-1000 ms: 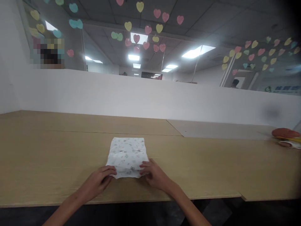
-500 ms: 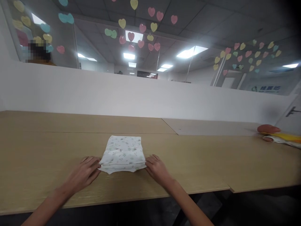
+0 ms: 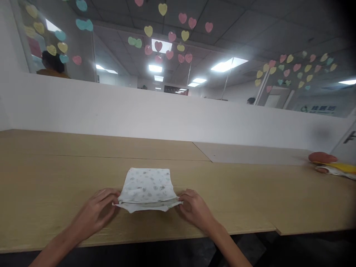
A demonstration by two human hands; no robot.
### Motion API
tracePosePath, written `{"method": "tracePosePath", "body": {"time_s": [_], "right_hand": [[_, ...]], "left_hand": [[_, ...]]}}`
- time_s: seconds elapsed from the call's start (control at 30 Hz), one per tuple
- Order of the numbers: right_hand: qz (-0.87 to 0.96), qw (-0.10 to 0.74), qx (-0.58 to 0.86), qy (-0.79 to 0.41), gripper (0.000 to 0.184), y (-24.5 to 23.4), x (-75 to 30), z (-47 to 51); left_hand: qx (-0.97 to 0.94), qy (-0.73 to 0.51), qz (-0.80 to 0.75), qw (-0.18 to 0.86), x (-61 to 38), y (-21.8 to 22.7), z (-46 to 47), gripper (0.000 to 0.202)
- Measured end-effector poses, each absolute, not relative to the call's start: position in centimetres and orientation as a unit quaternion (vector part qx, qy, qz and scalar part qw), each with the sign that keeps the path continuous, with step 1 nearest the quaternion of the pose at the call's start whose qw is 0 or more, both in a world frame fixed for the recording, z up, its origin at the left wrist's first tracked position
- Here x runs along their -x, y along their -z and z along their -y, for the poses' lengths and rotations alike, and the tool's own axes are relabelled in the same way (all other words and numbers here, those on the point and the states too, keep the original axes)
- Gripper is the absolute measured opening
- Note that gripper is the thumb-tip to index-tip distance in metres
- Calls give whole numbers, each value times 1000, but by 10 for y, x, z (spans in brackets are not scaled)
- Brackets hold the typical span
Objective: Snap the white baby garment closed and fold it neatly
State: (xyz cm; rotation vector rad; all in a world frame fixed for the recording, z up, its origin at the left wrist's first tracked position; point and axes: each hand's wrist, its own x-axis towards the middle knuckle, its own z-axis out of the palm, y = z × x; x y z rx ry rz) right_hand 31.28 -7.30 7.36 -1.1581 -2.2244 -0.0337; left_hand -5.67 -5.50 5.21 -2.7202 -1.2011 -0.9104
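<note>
Working at a wide wooden desk (image 3: 236,196) that runs along a low white wall (image 3: 155,113), the person leans both forearms in from the near edge, one from each side, angled inward to a patterned white cloth (image 3: 147,185). The cloth lies flat on the desk, in front of the person and between the two hands, its far part spread smooth and its near edge parted into layers that gape slightly.

The step in hand looks like shaping or squaring the near fold. The left hand (image 3: 98,209) is clamped on the cloth's left near corner, palm turned inward, fingers arched above and thumb below. The right hand (image 3: 194,208) mirrors it, clamped on the right near corner with the wrist bent inward. Both corners appear drawn outward, which seems to pull the opening into a taut line.

The next move, as judged from this pose, calls for an even grip and level hands, so that the layers stay aligned; uneven tension could skew the fold. The small printed figures are too blurred to make out.
</note>
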Motion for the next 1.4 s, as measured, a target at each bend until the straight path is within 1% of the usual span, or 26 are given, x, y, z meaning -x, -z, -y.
{"method": "tracePosePath", "body": {"time_s": [0.03, 0.1, 0.17, 0.23, 0.33, 0.4, 0.43, 0.5, 0.63, 0.77, 0.9, 0.93, 1.0, 1.07, 1.1, 1.17, 1.2, 1.3, 1.33, 1.4], "right_hand": [[831, 329, 448, -16, 10, -84, -313, 81], [813, 323, 480, -65, 7, -106, -310, 88], [790, 302, 527, -88, 6, -121, -304, 75], [763, 278, 579, -77, 10, -126, -297, 46], [730, 213, 644, -88, 10, -115, -287, -8], [707, 191, 674, -95, 21, -103, -285, -33], [701, 193, 680, -94, 24, -96, -286, -39], [694, 199, 685, -94, 23, -85, -289, -44], [703, 209, 670, -114, 18, -72, -295, -41], [719, 209, 649, -136, 22, -65, -292, -50], [720, 206, 649, -135, 10, -67, -288, -51], [724, 213, 641, -137, 8, -72, -288, -47], [728, 263, 606, -183, 6, -86, -291, -34], [698, 386, 512, -318, 6, -109, -295, -16], [680, 444, 447, -375, 13, -123, -298, -7], [623, 545, 344, -443, 25, -153, -303, 9], [612, 565, 314, -455, 27, -169, -305, 15], [616, 613, 283, -405, 31, -213, -310, 24], [628, 607, 315, -372, 31, -223, -310, 24], [664, 553, 417, -283, 29, -236, -312, 17]], "left_hand": [[869, 309, 386, -29, 58, -61, 62, 10], [852, 335, 393, -91, 61, -76, 64, 11], [835, 351, 406, -119, 62, -87, 47, 17], [814, 366, 434, -126, 59, -89, 14, 25], [791, 348, 490, -114, 48, -78, -38, 34], [778, 328, 522, -122, 40, -68, -60, 42], [771, 322, 534, -130, 36, -63, -66, 45], [765, 314, 543, -143, 28, -54, -70, 49], [784, 278, 538, -133, 18, -39, -71, 49], [780, 256, 555, -132, 15, -31, -80, 45], [782, 271, 542, -146, 19, -38, -75, 37], [783, 287, 529, -155, 21, -44, -70, 36], [778, 332, 499, -189, 25, -65, -55, 36], [756, 383, 470, -247, 28, -97, -35, 35], [755, 391, 447, -278, 28, -115, -23, 32], [759, 432, 385, -299, 28, -154, -1, 28], [761, 448, 364, -297, 27, -173, 9, 29], [747, 502, 334, -280, 21, -217, 25, 35], [734, 517, 337, -284, 18, -225, 25, 38], [708, 524, 351, -318, 13, -230, 16, 45]]}}
